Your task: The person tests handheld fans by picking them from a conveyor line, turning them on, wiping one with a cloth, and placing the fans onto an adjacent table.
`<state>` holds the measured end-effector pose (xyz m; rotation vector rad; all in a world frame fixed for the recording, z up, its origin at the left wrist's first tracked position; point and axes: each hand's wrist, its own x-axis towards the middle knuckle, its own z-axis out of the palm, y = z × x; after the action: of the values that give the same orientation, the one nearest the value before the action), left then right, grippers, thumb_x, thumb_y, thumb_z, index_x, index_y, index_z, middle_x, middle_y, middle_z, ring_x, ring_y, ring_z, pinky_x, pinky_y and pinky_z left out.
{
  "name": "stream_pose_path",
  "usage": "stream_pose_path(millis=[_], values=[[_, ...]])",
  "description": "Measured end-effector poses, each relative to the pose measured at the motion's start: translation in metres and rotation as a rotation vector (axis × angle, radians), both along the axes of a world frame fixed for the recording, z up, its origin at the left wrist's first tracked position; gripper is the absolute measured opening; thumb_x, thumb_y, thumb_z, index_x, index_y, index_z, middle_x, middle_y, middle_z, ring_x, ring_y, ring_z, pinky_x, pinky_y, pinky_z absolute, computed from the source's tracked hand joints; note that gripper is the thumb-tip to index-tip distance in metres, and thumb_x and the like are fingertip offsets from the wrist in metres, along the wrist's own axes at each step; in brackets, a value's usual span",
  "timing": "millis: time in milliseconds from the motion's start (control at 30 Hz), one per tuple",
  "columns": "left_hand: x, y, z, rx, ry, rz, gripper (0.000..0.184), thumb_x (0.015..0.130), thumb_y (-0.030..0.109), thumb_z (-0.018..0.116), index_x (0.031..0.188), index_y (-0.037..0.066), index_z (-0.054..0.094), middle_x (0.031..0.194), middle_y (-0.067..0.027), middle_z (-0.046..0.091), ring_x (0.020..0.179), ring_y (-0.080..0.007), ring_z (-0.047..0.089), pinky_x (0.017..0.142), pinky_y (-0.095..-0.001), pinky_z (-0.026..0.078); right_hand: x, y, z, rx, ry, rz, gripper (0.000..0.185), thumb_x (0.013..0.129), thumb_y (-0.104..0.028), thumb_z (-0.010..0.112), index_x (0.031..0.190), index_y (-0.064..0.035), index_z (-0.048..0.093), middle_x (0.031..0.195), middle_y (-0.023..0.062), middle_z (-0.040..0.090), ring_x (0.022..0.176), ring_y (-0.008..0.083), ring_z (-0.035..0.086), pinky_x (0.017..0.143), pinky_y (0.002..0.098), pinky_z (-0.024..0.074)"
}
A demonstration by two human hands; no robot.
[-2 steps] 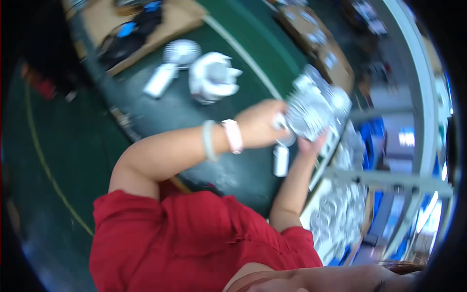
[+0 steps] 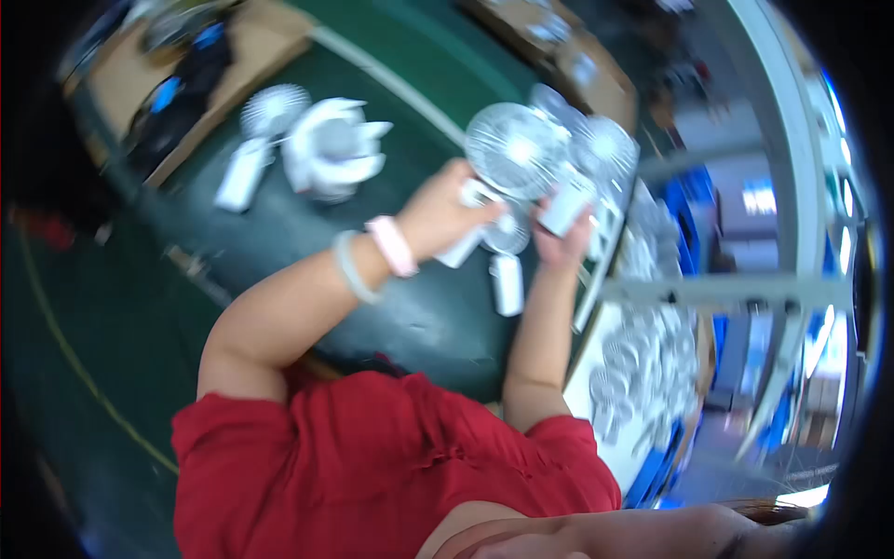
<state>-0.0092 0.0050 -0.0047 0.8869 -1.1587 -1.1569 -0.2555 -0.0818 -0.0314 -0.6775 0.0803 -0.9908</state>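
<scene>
In my left hand (image 2: 442,210), closed round its white handle, is a handheld fan (image 2: 515,149) with a round ribbed grille. My right hand (image 2: 565,238) grips a second white handheld fan (image 2: 603,149) by its handle, just right of the first. Something clear, perhaps plastic wrapping, shows blurred behind the two fan heads. Between my hands, a smaller-looking fan (image 2: 507,284) lies on the dark green table (image 2: 400,326). Further left on the table are another white fan (image 2: 240,172) and a white roll-like object (image 2: 333,149) with ragged flaps.
A cardboard box (image 2: 265,56) holding dark items with blue parts stands at the upper left. Another cardboard box (image 2: 596,70) is at the upper right. To the right, many clear-wrapped pieces (image 2: 643,363) lie on a white surface beside a metal frame (image 2: 736,291).
The view has swung, so the table items appear further left. The two held fans have come apart and turned, showing their grilles and handles more clearly.
</scene>
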Motion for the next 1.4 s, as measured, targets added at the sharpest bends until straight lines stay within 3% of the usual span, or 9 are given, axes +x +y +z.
stream_pose_path(millis=[33, 67, 100, 133, 200, 400, 733, 1033, 1400], values=[[-0.024, -0.051, -0.008, 0.069, 0.173, -0.14, 0.037, 0.079, 0.017, 0.065, 0.106, -0.002, 0.047, 0.095, -0.0093, 0.057, 0.084, -0.0168, 0.056, 0.074, -0.0282, 0.046, -0.002, -0.03, -0.006, 0.13, 0.022, -0.239, 0.044, 0.09, -0.042, 0.037, 0.115, -0.0063, 0.042, 0.103, 0.0142, 0.051, 0.082, 0.0248, 0.051, 0.07, 0.0386, 0.046], [-0.028, -0.051, -0.003, 0.188, 0.216, -0.168, 0.033, 0.082, 0.015, 0.061, 0.107, 0.0, 0.047, 0.093, -0.0072, 0.056, 0.082, -0.013, 0.056, 0.07, -0.0256, 0.046, -0.004, -0.024, 0.002, 0.143, 0.01, -0.217, 0.038, 0.09, -0.036, 0.042, 0.113, -0.0056, 0.044, 0.1, 0.0124, 0.053, 0.083, 0.0245, 0.054, 0.071, 0.0387, 0.0471], [-0.031, -0.054, 0.003, 0.286, 0.278, -0.244, 0.031, 0.085, 0.017, 0.057, 0.109, 0.001, 0.046, 0.092, -0.0069, 0.056, 0.079, -0.0123, 0.057, 0.065, -0.0258, 0.048, -0.007, -0.024, 0.001, 0.02, 0.149, -0.285, 0.03, 0.089, -0.027, 0.048, 0.11, -0.0053, 0.046, 0.094, 0.0087, 0.056, 0.082, 0.0216, 0.056, 0.071, 0.0371, 0.0483], [-0.037, -0.058, -0.006, 0.298, 0.378, -0.285, 0.029, 0.087, 0.018, 0.053, 0.111, 0.003, 0.046, 0.091, -0.0059, 0.056, 0.075, -0.0125, 0.058, 0.062, -0.0264, 0.049, -0.007, -0.013, 0.012, -0.014, 0.53, -0.513, 0.035, 0.086, -0.025, 0.053, 0.114, -0.0048, 0.044, 0.095, 0.0079, 0.055, 0.083, 0.0202, 0.056, 0.068, 0.0371, 0.0505], [-0.041, -0.066, -0.014, 0.303, 0.381, -0.259, 0.03, 0.09, 0.022, 0.048, 0.115, 0.006, 0.043, 0.088, -0.0057, 0.055, 0.071, -0.0159, 0.059, 0.061, -0.0286, 0.05, 0.019, -0.007, 0.022, -0.009, 0.644, -0.633, 0.038, 0.084, -0.015, 0.058, 0.117, -0.0048, 0.043, 0.093, 0.0059, 0.056, 0.076, 0.0183, 0.059, 0.066, 0.036, 0.0529], [-0.035, -0.083, -0.065, 0.326, 0.698, -0.331, 0.029, 0.093, 0.028, 0.039, 0.114, 0.008, 0.04, 0.093, -0.0085, 0.053, 0.078, -0.0197, 0.057, 0.068, -0.0346, 0.05, 0.046, -0.001, 0.028, -0.1, 0.573, -0.585, 0.039, 0.078, -0.003, 0.058, 0.115, 0.0004, 0.044, 0.096, 0.0114, 0.06, 0.083, 0.0195, 0.062, 0.074, 0.031, 0.0511], [-0.022, -0.095, -0.075, 0.312, 0.927, -0.616, 0.041, 0.09, 0.043, 0.04, 0.114, 0.01, 0.042, 0.106, -0.0091, 0.049, 0.095, -0.0212, 0.052, 0.081, -0.039, 0.046, 0.05, -0.007, 0.011, 0.025, 0.568, -0.52, 0.039, 0.076, 0.0, 0.058, 0.114, 0.001, 0.046, 0.097, 0.012, 0.061, 0.084, 0.0184, 0.062, 0.075, 0.0308, 0.0504], [-0.025, -0.098, -0.079, 0.285, 0.986, -0.71, 0.047, 0.09, 0.044, 0.039, 0.116, 0.006, 0.045, 0.122, -0.013, 0.045, 0.109, -0.0256, 0.046, 0.09, -0.04, 0.041, 0.051, -0.007, 0.005, 0.028, 0.589, -0.525, 0.039, 0.075, -0.001, 0.06, 0.112, 0.0007, 0.049, 0.101, 0.0114, 0.061, 0.09, 0.0166, 0.06, 0.081, 0.0296, 0.0474], [-0.027, -0.094, -0.079, 0.286, 0.837, -0.621, 0.055, 0.086, 0.047, 0.044, 0.122, 0.005, 0.042, 0.124, -0.0123, 0.043, 0.112, -0.0242, 0.043, 0.091, -0.0391, 0.039, 0.052, -0.005, 0.009, -0.011, 0.581, -0.539, 0.042, 0.074, -0.003, 0.062, 0.113, 0.0011, 0.048, 0.103, 0.0123, 0.06, 0.093, 0.0179, 0.059, 0.084, 0.0304, 0.0461]])
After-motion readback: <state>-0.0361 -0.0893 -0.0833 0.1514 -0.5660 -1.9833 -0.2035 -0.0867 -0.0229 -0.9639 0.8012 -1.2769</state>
